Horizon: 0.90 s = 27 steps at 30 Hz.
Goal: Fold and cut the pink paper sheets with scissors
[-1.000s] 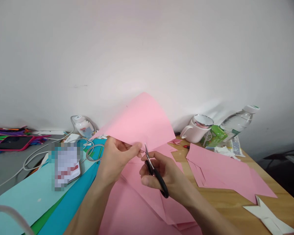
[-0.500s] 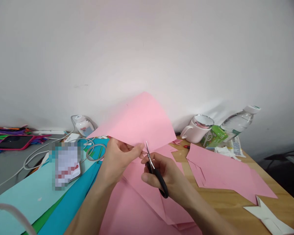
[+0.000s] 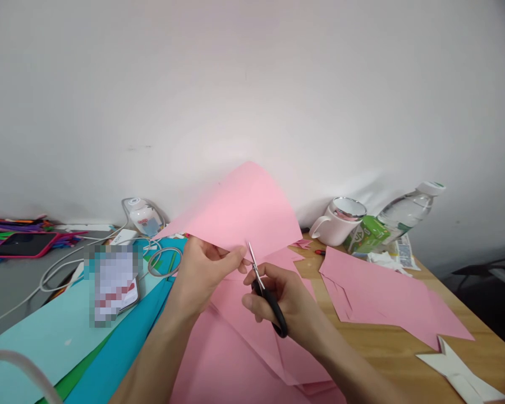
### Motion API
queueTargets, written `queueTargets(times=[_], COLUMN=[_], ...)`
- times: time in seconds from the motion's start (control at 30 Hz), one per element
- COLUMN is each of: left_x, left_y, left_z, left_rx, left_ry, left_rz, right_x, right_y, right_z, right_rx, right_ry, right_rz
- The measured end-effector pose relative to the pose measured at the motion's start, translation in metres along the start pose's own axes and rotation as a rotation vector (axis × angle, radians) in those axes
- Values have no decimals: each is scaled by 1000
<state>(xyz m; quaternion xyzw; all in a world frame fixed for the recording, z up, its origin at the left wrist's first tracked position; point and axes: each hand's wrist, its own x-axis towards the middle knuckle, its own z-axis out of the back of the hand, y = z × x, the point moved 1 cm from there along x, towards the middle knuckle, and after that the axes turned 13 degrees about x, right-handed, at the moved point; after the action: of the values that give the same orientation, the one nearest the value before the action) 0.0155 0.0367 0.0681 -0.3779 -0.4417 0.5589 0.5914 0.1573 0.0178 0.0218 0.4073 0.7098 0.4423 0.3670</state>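
Note:
My left hand (image 3: 202,272) pinches the near edge of a large pink paper sheet (image 3: 244,210) and holds it lifted, so it curves up toward the wall. My right hand (image 3: 284,300) grips black-handled scissors (image 3: 264,289) with fingers through the loops. The silver blades point up and bite into the sheet's edge right beside my left fingertips. More pink paper (image 3: 235,348) lies flat under both hands.
Cut pink sheets (image 3: 382,294) and a white paper cutout (image 3: 458,373) lie on the wooden table at right. A white mug (image 3: 339,221), green carton (image 3: 368,234) and tilted water bottle (image 3: 408,209) stand by the wall. Blue and green sheets (image 3: 59,342), a phone, cables and a charger lie at left.
The scissors' blades have shifted slightly along the pink sheet's edge. The sheet's top corner sits a little lower. Both hands stay almost in place.

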Motion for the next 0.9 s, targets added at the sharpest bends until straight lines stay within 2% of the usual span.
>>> queueTargets(times=[0.2,0.33,0.53,0.9], left_x=[1,3,3,2], left_y=[4,8,10,7], left_z=[1,2,3,-2], left_rx=[-93,-139,-78,-104], left_ry=[4,9,-39,16], left_rz=[1,-14,4,-1], right_x=[0,0,1,1], right_y=[1,-1,5,5], right_z=[-1,4,4,2], right_rx=[-6,24,62,98], right_ry=[-26,28,98,98], right_rz=[9,23,-20,4])
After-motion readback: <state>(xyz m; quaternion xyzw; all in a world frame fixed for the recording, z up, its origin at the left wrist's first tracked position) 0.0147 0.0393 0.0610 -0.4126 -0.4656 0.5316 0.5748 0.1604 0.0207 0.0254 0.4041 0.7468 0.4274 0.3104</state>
